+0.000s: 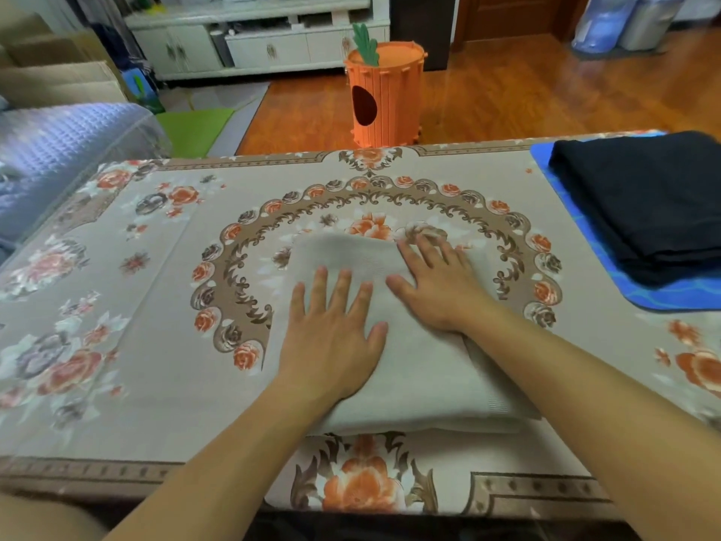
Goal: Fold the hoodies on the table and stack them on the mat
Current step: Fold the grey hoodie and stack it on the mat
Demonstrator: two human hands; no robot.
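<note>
From the head camera, a folded beige hoodie (390, 345) lies on the flowery bench (156, 365). The left hand (331, 337) and right hand (441, 290) press flat on top, fingers straight, holding nothing. A folded black hoodie (643, 205) sits on the blue mat (663, 296).

Setting was a home living room. Counter (156, 404) carried a floral cloth of the household kind, roses and scrolls in orange and brown. Floor (507, 95) beyond was glossy reddish wood. A white cabinet (249, 44) with doors and drawers stood along the far wall. A carrot-shaped orange bin (384, 95) stood on the floor just behind the counter. At left a sofa (58, 150) under a blue-grey waffle cover, with boxes (58, 76) behind it. A wooden door (515, 13) and water jugs (608, 21) stood at far right.
</note>
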